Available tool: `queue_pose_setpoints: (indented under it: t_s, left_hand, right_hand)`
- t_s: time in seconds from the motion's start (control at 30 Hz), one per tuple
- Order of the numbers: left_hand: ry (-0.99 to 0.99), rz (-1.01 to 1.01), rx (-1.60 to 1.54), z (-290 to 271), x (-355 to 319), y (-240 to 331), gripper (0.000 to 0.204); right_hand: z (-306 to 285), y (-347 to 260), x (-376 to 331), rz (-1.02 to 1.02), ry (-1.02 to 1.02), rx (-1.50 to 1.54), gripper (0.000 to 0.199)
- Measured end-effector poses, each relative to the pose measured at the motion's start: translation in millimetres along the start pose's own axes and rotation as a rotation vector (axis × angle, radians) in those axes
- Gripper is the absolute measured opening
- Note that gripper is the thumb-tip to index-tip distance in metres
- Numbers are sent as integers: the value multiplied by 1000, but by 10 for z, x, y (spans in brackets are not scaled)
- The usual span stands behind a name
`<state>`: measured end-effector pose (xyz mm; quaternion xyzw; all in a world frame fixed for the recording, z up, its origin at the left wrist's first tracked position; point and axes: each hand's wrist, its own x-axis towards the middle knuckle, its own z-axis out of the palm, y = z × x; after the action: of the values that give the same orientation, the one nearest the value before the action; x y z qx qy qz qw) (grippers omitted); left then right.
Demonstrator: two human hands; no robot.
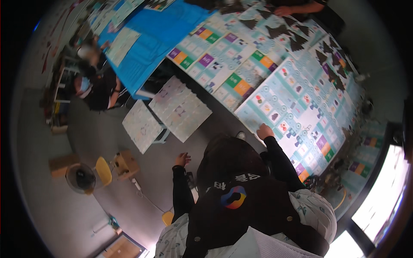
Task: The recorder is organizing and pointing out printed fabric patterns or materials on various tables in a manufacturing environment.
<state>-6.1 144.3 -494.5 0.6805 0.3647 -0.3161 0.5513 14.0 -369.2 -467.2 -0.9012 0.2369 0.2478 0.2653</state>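
Observation:
My left hand (182, 159) hangs free over the floor, its fingers loosely apart and nothing in it. Over the near left edge of a large printed sheet (297, 92) is my right hand (265, 131), its fingers curled at that edge; the fingertips are too small to make out fully. The sheet is light blue and white, with rows of small pictures, blue wheel shapes and purple, orange and green blocks. It lies on top of similar printed sheets (232, 53) that cover the table.
Dark jagged pieces (297, 41) lie on the far sheets, near another person's hand (283, 11). A blue table (146, 47) stands at the far left, with a seated person beside it. Two printed boards (180, 109) rest on a low stand. A fan (81, 178) and cardboard boxes (125, 164) stand on the floor.

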Motion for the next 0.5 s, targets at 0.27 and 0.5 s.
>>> queue_pose_setpoints:
  t_s: [0.27,0.5]
  left_hand:
    - [47,-228,-233,-181,-192,-1178,28]
    - [-7,-431,-516,-160,-298,-2000,30]
  right_hand:
    - [63,-303,30,-53,-19,-108,37]
    - [147,-717,234,-199,-28,-266,31]
